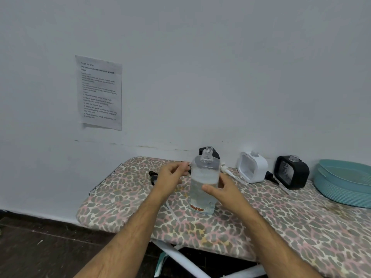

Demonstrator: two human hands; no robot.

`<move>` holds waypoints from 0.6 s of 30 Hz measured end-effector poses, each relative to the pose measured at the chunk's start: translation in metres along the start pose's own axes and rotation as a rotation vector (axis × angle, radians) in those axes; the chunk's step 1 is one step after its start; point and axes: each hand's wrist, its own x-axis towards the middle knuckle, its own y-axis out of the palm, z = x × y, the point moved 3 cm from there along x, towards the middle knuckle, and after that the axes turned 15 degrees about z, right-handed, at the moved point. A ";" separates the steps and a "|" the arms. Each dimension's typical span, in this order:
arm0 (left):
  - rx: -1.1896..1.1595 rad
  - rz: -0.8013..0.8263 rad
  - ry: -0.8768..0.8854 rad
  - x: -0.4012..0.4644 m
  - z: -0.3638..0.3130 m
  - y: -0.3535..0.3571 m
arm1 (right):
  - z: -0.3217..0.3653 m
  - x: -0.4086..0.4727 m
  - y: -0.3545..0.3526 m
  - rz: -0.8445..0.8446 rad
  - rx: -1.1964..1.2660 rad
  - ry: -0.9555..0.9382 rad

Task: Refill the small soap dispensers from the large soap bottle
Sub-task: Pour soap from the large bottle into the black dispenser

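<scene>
My right hand (215,188) wraps around the middle of the large soap bottle (204,185), thumb across its near face and fingers curled behind it. The bottle stands upright on the leopard-print ironing board (281,223), clear, uncapped at its threaded neck, with liquid filling most of it. My left hand (170,174) hangs just left of the bottle's shoulder, fingers loosely bent and spread, holding nothing; I cannot tell whether the fingertips touch the bottle. Past that hand a black pump head (153,176) lies on the board.

Behind the bottle, partly hidden by it, sits a black soap dispenser (202,152) with its neck open. To the right, along the wall, stand a white soap dispenser (253,167) and another black soap dispenser (291,172), both with open necks. A white pump head (226,170) lies between the bottle and the white one. At the far right edge rests a stack of teal plates (345,183). A printed sheet (99,92) is stuck to the wall on the left.
</scene>
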 end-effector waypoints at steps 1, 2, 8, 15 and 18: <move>-0.042 0.044 -0.007 0.000 0.001 0.004 | -0.006 -0.003 -0.004 0.001 -0.003 0.025; -0.069 0.085 -0.006 -0.001 0.002 0.007 | -0.011 -0.006 -0.008 0.004 -0.001 0.055; -0.145 0.208 -0.016 -0.003 0.012 0.022 | -0.034 -0.022 -0.028 0.025 0.020 0.179; -0.085 0.294 -0.040 0.009 0.018 0.031 | -0.039 -0.025 -0.039 -0.132 -0.001 0.202; -0.061 0.303 -0.031 0.012 0.015 0.036 | -0.041 -0.022 -0.041 -0.192 -0.016 0.204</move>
